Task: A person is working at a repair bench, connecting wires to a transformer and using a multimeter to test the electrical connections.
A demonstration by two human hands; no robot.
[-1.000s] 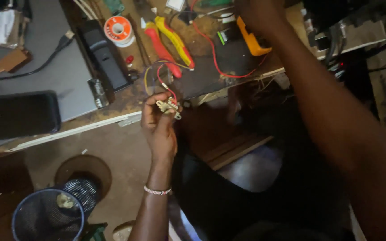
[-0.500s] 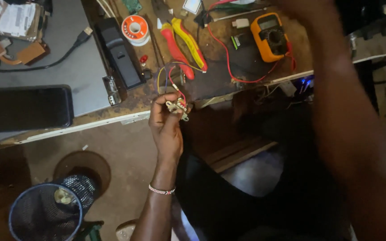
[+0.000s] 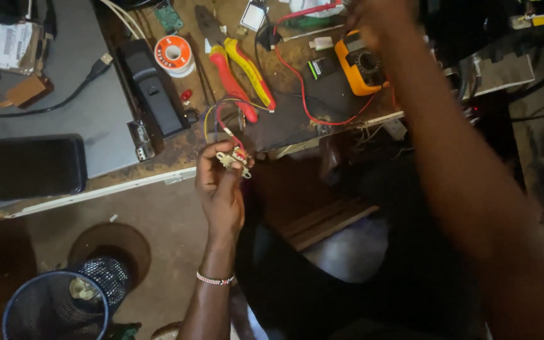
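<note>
A: Left hand, centre of the frame?

B: Closed around a small pale component, pinched at the fingertips, held just below the front edge of the worktop. Thin red and yellow wires looping up from the component onto the worktop. Beaded bracelet at the wrist.

A: Right hand?

B: Upper right of the frame, blurred, reaching over an orange multimeter. Grip impossible to tell: fingers smeared and partly cut off by the top edge.

A: Around the multimeter?

B: Red test lead curling across the dark mat to its left. Further left, red-and-yellow-handled pliers lying diagonally. Left again, a spool of solder and a long black block.

A: Far left?

B: Grey laptop lid with a black cable across it, a dark phone resting on its lower edge.

A: Lower part of the frame?

B: Floor, with a blue mesh wastebasket at lower left, bits of rubbish inside.
</note>
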